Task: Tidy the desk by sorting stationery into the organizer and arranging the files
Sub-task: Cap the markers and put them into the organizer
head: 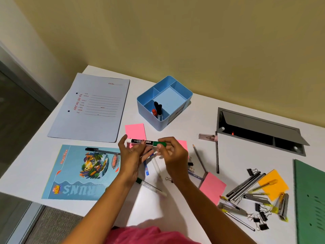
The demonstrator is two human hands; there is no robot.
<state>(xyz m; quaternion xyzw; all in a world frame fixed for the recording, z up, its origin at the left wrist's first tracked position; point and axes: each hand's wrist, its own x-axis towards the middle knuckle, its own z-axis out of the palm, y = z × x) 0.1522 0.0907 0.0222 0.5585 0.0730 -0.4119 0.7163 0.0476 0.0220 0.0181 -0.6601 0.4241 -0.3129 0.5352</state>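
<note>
A white desk [197,118] carries everything, and the blue organizer [147,117] stands near its back edge. Left of the organizer lies a pale blue file [89,110], flat and face up. In front of the organizer and to its left lies an illustrated blue folder [79,173] with a black pen across its top edge. Far to the organizer's right, at the desk's edge, lies a green file [311,199].

The organizer's front compartment holds upright markers [157,110] with black and red caps.

Just in front of the organizer, both hands hold a green marker [146,142] level above the desk. The left hand [129,155] has its thumb against the white tail end, fingers curled loosely beneath. The right hand [173,155] pinches the green cap between thumb and fingertips.

A pink sticky note [135,132] lies between the organizer and the hands. To the organizer's front right, well apart from it, lie an orange sticky note [273,184] and scattered pens and binder clips [260,221].
</note>
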